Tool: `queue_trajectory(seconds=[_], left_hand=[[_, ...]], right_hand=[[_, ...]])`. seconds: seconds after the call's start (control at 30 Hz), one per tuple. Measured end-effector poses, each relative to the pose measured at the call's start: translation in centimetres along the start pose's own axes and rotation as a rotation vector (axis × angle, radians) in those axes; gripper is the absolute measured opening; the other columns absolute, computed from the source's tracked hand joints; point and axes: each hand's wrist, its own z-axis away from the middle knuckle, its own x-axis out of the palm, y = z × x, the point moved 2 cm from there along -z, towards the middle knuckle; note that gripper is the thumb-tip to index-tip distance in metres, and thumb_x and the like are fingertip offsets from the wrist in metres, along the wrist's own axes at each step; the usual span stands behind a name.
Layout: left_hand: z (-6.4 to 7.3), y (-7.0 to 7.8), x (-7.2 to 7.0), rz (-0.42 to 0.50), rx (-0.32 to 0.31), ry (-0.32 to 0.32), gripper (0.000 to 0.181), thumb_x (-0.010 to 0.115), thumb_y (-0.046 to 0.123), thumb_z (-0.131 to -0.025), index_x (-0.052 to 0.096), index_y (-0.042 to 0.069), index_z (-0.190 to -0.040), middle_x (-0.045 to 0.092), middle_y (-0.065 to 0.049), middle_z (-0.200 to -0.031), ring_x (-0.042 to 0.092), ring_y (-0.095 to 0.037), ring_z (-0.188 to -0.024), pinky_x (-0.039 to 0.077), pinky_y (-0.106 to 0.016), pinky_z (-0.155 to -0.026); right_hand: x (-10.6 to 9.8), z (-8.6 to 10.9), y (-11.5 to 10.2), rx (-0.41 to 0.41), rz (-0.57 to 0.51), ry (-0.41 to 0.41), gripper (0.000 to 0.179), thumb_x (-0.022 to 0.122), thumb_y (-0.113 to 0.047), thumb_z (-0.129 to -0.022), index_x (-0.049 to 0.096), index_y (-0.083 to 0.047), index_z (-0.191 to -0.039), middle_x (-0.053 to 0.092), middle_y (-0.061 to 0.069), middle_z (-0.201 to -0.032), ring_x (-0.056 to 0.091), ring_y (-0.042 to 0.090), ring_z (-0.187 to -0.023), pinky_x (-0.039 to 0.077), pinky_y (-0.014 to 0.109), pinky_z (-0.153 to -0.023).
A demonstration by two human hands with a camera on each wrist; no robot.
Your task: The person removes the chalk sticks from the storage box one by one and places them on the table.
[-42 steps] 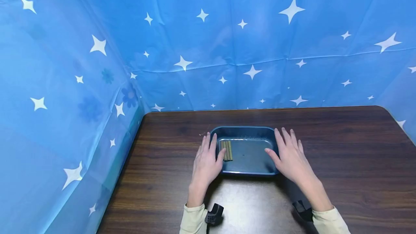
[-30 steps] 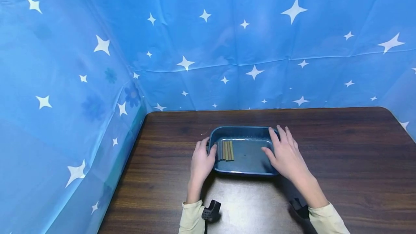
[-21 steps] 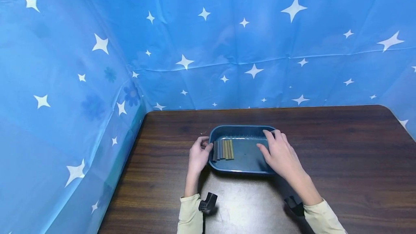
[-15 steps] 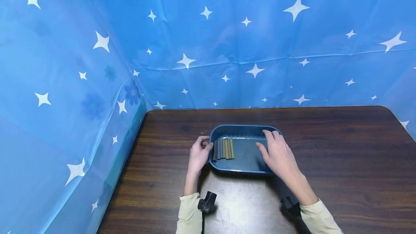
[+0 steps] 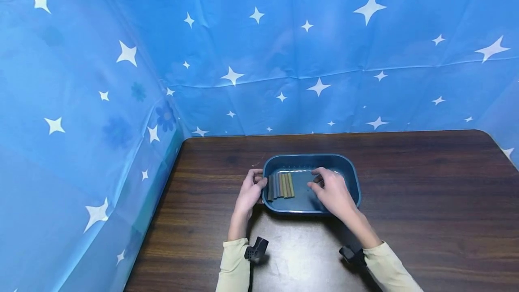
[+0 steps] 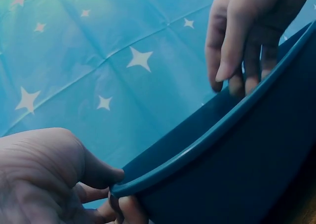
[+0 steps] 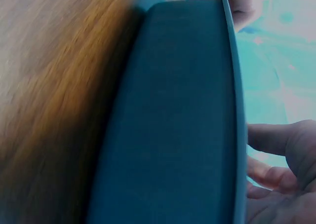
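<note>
A dark blue rectangular tray [image 5: 354,179] stands on the table. Against its left inner wall lies a row of several slim sticks [image 5: 280,186] in brown, grey and yellowish tones. My left hand [image 5: 248,193] pinches the tray's left rim, thumb on the inside and fingers outside and below, as the left wrist view shows at the rim [image 6: 163,169]. Over the inside of the tray, right of the sticks, my right hand [image 5: 334,193] has its fingers bent loosely downward, thumb and forefinger apart and nothing visible between them. The right wrist view shows mostly the tray's front wall [image 7: 173,110].
The brown wood-grain table [image 5: 425,202] extends around the tray. Behind it and to the left hangs a blue curtain [image 5: 259,53] with white stars. A black camera mount [image 5: 257,249] sits at the left wrist, another mount [image 5: 352,254] at the right.
My left hand has drawn back from over the sticks and now grips the left rim. My right hand has moved left from the right rim to over the tray's inside, uncovering that rim.
</note>
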Motion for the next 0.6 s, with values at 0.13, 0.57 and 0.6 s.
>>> queue_trajectory(seconds=[0.13,0.57,0.6], left_hand=[[0.3,0.5,0.0,0.022,-0.008,-0.007,0.036,0.048,0.005,-0.097,0.041,-0.006,-0.131,0.05,-0.031,-0.109,0.049,-0.019,-0.063,0.04,-0.025,-0.043],[-0.5,-1.4,0.0,0.045,0.01,0.004,0.036,0.049,0.012,-0.098,0.044,0.002,-0.132,0.054,-0.025,-0.107,0.048,-0.017,-0.058,0.039,-0.024,-0.043],[-0.4,-1.4,0.0,0.048,0.009,0.008,0.037,0.049,0.012,-0.098,0.044,0.002,-0.132,0.054,-0.025,-0.107,0.048,-0.017,-0.058,0.038,-0.024,-0.043]], right_hand=[[1.0,-0.8,0.1,0.044,-0.092,-0.058,0.026,0.071,-0.01,-0.086,0.065,0.001,-0.109,0.068,0.007,-0.086,0.064,0.018,-0.076,0.053,0.037,-0.066],[4.5,-3.6,-0.1,0.187,-0.176,-0.233,0.041,0.07,-0.008,-0.085,0.057,0.005,-0.121,0.067,0.011,-0.089,0.063,0.021,-0.071,0.051,0.039,-0.067],[4.8,-3.8,-0.1,0.195,-0.162,-0.247,0.044,0.07,-0.009,-0.085,0.055,0.005,-0.123,0.066,0.012,-0.091,0.063,0.021,-0.073,0.051,0.04,-0.068]])
